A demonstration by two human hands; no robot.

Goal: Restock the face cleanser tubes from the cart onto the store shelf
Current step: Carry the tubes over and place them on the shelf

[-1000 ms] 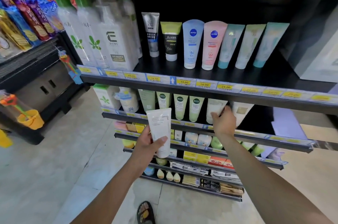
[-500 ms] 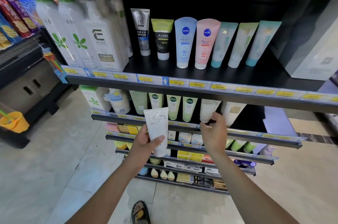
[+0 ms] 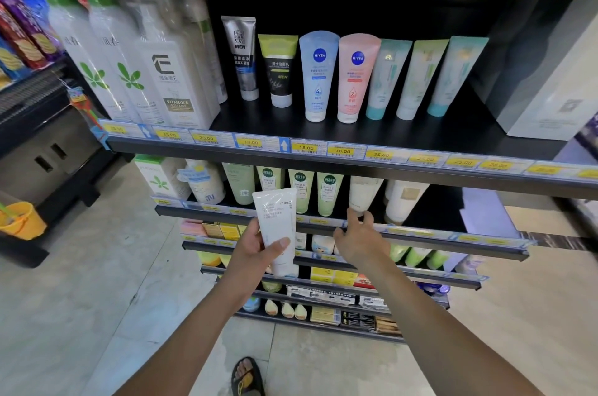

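While our left hand (image 3: 252, 250) grips a white Innisfree cleansing foam tube (image 3: 276, 220) cap-down in front of the second shelf (image 3: 420, 238), thumb across its face, our right hand (image 3: 359, 240) is up at a white tube (image 3: 364, 193) standing on that shelf, fingers loosely spread, fingertips at its cap, clasping nothing. Green-labelled tubes (image 3: 301, 191) stand just left of it. Nivea tubes (image 3: 318, 75) line the shelf above.
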